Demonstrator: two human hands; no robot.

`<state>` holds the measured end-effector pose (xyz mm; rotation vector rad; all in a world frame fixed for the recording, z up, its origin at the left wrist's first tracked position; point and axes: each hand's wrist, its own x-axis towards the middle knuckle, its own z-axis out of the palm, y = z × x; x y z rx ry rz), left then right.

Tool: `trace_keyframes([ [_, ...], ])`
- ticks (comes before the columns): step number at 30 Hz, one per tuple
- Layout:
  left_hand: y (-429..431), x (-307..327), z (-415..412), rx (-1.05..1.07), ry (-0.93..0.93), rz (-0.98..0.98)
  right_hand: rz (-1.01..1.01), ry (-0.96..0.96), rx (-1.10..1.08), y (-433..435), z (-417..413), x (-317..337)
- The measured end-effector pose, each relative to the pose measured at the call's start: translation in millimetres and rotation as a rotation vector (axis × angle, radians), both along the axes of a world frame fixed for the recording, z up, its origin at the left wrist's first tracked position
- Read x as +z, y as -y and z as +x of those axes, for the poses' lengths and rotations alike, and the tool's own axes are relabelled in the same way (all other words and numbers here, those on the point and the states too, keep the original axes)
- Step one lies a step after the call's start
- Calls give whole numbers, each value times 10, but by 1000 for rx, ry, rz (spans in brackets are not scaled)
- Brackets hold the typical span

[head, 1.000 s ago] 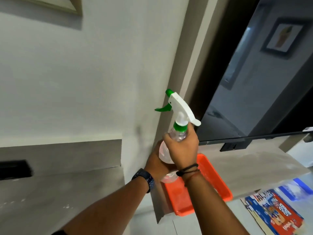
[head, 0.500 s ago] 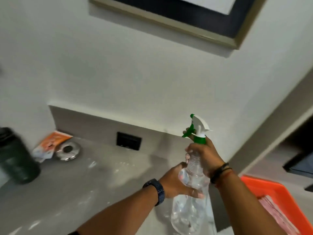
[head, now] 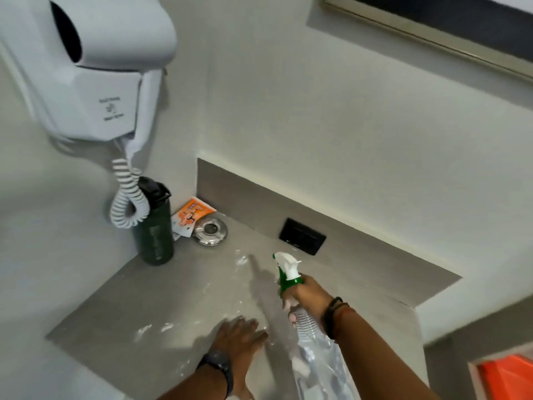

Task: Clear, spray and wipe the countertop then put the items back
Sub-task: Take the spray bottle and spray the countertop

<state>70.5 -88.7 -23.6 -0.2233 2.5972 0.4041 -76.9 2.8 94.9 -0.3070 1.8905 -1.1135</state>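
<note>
Countertop (head: 178, 298) is in full view, one grey slab tucked into the wall corner, and it is wet: white streaks and splashes (head: 240, 259) run across the middle and the near part of it. One spray bottle (head: 317, 362) is over the right side of the slab, tilted, its clear body down toward the camera and its white-and-green nozzle aimed out at the back wall. The right hand (head: 311, 293) grips it at the neck, fingers curled round just under the green collar; whether a finger is on the trigger I cannot tell. Two cord bracelets (head: 334, 316) sit on that wrist. The left hand (head: 239, 339) is down flat, palm to the slab, fingers straight and spread, holding nothing, just beside the bottle. One dark watch (head: 219, 368) is on that wrist.

Three things stand in the far left corner of the slab. One dark green flask (head: 155, 235) with a black lid is upright. One orange packet (head: 191, 215) leans at the back edge just beside it. One round metal dish (head: 210, 230) touches the packet's lower edge. All three are well apart from the hands.

One black socket (head: 302, 236) is set in the grey upstand behind the nozzle. One white hair dryer (head: 95, 67) hangs on the left wall, its one coiled cord (head: 128, 197) looping down in front of the flask's top. One orange tray (head: 507, 376) shows a corner at the lower right, below the slab's level.
</note>
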Motion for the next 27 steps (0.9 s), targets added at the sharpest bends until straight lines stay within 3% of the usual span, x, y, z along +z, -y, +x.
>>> trace_keyframes([
  [8,81,41,422,118,66,-32,34,144,457,530,837,-135],
  [11,62,-32,500,148,96,-98,48,122,497,592,1023,-178],
  [17,108,-63,490,271,77,-21,-5,-38,134,356,698,-150],
  [23,-51,53,309,294,26,-29,20,-156,-406,-403,51,-165],
  [27,-214,106,195,278,0,-44,51,-139,-487,-976,-180,-159],
])
